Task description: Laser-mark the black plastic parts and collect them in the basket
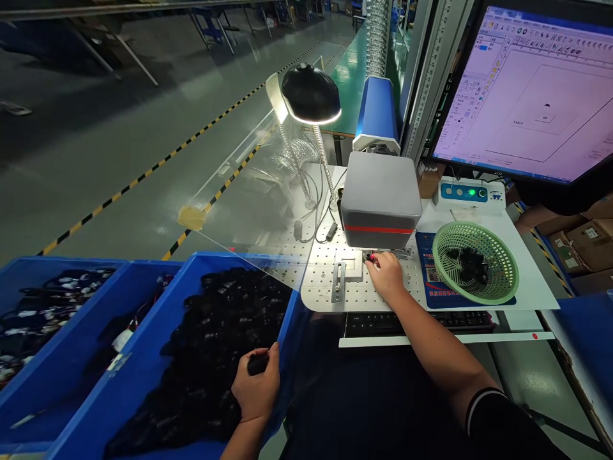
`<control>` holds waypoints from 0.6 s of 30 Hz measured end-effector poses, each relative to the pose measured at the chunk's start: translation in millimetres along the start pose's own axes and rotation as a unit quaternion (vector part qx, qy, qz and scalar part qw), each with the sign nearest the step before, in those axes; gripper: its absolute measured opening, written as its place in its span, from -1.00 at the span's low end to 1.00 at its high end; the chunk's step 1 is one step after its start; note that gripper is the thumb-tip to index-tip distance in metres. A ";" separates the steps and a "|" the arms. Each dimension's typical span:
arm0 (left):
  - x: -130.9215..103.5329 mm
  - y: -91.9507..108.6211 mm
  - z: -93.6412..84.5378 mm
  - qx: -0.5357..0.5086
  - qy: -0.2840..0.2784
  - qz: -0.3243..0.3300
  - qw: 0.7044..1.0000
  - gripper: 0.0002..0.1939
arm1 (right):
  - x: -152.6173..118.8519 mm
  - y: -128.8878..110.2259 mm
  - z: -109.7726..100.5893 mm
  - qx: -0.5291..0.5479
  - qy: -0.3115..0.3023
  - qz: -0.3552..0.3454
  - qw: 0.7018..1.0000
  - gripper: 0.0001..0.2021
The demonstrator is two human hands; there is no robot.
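Note:
My left hand (pixel 257 386) is closed around a small black part (pixel 258 364), over the right side of a blue bin (pixel 191 263) heaped with similar black parts (pixel 215 326). My right hand (pixel 387 276) rests on the perforated metal plate (pixel 316 287), just below the grey machine head (pixel 382 198). Its fingers pinch a small dark piece (pixel 368 256) with a pinkish-red spot, partly hidden by the fingertips. Left of these fingers sits a flat metal fixture (pixel 354 271), beside a slotted bracket (pixel 338 281) screwed to the plate.
A green basket (pixel 507 268) holding black parts (pixel 472 265) stands on a blue mat at right. A keyboard (pixel 373 324) lies under the plate. A lamp (pixel 311 92), clear sheet (pixel 253 217) and monitor (pixel 527 96) surround the workplace. Another person's arm (pixel 531 217) shows at right.

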State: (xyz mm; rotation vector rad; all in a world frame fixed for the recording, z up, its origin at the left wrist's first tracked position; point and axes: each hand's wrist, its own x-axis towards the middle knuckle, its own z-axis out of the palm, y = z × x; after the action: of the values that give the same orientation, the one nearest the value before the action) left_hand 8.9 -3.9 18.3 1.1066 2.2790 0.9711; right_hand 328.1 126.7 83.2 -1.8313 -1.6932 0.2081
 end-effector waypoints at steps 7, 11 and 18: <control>0.0 1.4 -0.2 -0.011 0.000 -0.006 1.000 -0.63 | -1.3 1.0 -0.4 0.014 0.008 0.004 1.000 -0.80; -0.1 2.3 -0.6 -0.015 -0.004 -0.012 1.000 -0.63 | -0.8 1.9 1.5 0.008 0.014 -0.001 1.000 -0.84; 0.0 1.7 -1.0 -0.018 -0.004 -0.001 1.000 -0.62 | -0.4 2.6 1.5 0.004 0.010 -0.004 1.000 -0.84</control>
State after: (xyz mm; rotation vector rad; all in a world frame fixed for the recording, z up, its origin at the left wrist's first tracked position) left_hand 9.2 -3.5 20.2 1.0910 2.2465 1.0019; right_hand 329.5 126.9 80.5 -1.8143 -1.6834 0.1927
